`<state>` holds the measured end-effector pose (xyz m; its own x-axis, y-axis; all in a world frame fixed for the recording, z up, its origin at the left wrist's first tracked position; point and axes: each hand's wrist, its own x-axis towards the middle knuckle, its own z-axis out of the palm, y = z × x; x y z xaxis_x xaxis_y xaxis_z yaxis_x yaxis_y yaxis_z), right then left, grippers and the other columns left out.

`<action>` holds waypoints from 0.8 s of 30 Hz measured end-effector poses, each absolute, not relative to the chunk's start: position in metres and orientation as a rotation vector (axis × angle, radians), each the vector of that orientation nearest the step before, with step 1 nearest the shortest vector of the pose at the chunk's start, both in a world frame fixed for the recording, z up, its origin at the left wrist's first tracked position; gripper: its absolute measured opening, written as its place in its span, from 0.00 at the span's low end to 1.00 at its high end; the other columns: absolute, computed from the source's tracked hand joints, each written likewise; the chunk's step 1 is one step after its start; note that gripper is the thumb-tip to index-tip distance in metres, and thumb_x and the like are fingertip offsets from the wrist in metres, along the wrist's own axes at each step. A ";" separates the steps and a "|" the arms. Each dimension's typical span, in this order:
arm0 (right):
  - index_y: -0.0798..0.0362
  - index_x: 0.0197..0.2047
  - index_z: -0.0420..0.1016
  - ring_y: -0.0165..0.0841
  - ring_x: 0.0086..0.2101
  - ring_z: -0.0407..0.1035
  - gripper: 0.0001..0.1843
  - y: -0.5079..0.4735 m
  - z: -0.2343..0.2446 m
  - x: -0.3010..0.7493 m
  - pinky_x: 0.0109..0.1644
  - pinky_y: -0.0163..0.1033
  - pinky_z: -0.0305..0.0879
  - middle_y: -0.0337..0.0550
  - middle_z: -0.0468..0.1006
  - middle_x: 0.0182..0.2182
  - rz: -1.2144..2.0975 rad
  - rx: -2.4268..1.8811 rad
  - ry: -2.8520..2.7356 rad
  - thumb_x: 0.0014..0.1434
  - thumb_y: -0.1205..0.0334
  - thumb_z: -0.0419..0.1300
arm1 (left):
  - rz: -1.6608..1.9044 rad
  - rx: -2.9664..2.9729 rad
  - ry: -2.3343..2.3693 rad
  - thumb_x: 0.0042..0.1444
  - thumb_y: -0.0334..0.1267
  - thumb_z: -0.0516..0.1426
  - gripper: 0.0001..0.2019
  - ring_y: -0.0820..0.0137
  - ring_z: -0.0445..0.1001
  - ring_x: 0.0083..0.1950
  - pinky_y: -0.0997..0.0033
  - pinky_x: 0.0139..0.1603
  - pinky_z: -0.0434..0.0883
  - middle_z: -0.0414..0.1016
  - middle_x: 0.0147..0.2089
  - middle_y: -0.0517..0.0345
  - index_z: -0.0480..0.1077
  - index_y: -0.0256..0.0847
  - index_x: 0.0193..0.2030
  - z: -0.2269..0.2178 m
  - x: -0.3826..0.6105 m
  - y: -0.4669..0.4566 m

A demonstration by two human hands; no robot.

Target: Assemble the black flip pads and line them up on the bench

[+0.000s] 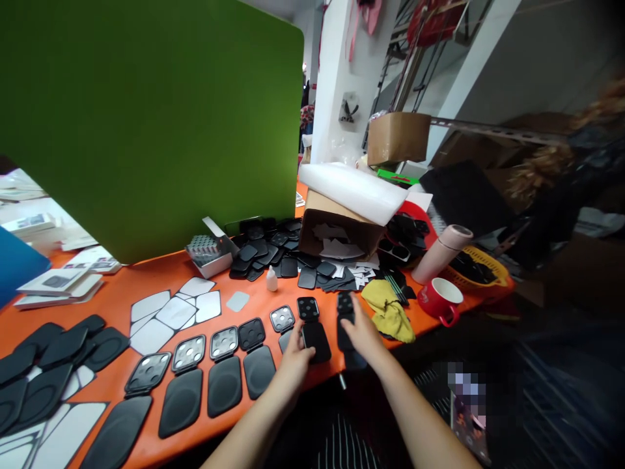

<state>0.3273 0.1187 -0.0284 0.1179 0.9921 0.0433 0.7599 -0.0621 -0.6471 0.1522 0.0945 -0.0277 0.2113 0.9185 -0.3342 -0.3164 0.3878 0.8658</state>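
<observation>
My left hand point(293, 355) grips the left edge of a black folding case point(318, 342), which lies unfolded, its upper flap showing round spots. Close by on the right, my right hand point(362, 329) is closed round another black folding case point(344, 335) near the table's front edge. My fingers partly cover both. To the left stands a row of similar unfolded cases, among them one with a dark flap point(251, 333) and others with shiny grey flaps point(189, 353). A small white bottle point(272, 280) stands behind the row, beside a pale square piece point(237, 301).
White outlined sheets point(176, 312) and black pads point(63, 348) lie on the orange table point(117, 296) at left. Black pieces point(263, 251) are heaped before a green partition point(161, 130). Rightward are a cardboard box point(312, 231), yellow cloth point(390, 312), red mug point(437, 301) and pink flask point(442, 254).
</observation>
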 end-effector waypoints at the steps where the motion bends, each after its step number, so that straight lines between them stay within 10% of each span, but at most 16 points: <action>1: 0.58 0.63 0.40 0.38 0.57 0.52 0.35 0.120 -0.029 0.342 0.56 0.42 0.53 0.53 0.56 0.58 0.490 -1.915 -1.669 0.55 0.63 0.48 | 0.979 0.781 1.003 0.38 0.29 0.54 0.39 0.58 0.68 0.52 0.63 0.47 0.67 0.67 0.54 0.45 0.49 0.38 0.62 -0.029 0.157 0.095; 9: 0.60 0.54 0.61 0.48 0.52 0.57 0.28 0.115 -0.038 0.376 0.53 0.53 0.55 0.58 0.63 0.52 -0.201 -1.825 -1.746 0.55 0.51 0.49 | 0.948 1.547 1.517 0.48 0.37 0.54 0.21 0.66 0.56 0.61 0.69 0.59 0.54 0.60 0.60 0.58 0.67 0.47 0.51 0.006 0.061 0.080; 15: 0.61 0.51 0.64 0.47 0.46 0.64 0.30 0.101 -0.050 0.327 0.49 0.50 0.60 0.58 0.69 0.45 -0.159 -1.576 -1.766 0.56 0.45 0.46 | 0.785 1.307 2.453 0.51 0.36 0.52 0.22 0.53 0.47 0.64 0.55 0.61 0.48 0.52 0.62 0.41 0.62 0.33 0.53 0.036 -0.139 0.086; 18: 0.62 0.50 0.64 0.48 0.43 0.65 0.32 0.097 -0.054 0.316 0.46 0.50 0.63 0.59 0.70 0.43 -0.169 -1.581 -1.783 0.56 0.43 0.43 | 0.598 1.025 2.677 0.52 0.39 0.54 0.23 0.49 0.56 0.59 0.44 0.55 0.54 0.58 0.57 0.37 0.60 0.32 0.54 0.035 -0.201 0.081; 24: 0.62 0.48 0.65 0.48 0.43 0.65 0.30 0.092 -0.053 0.307 0.46 0.52 0.63 0.60 0.70 0.43 -0.106 -1.581 -1.781 0.57 0.44 0.43 | 0.424 0.894 2.662 0.55 0.42 0.53 0.13 0.65 0.68 0.46 0.55 0.47 0.64 0.69 0.45 0.53 0.66 0.36 0.44 0.032 -0.237 0.075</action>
<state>0.3074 0.0919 -0.0533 0.0332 0.8250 0.5642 0.8859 0.2370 -0.3987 -0.2372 0.0753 0.0321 -0.7612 0.6213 -0.1861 0.5327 0.7626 0.3671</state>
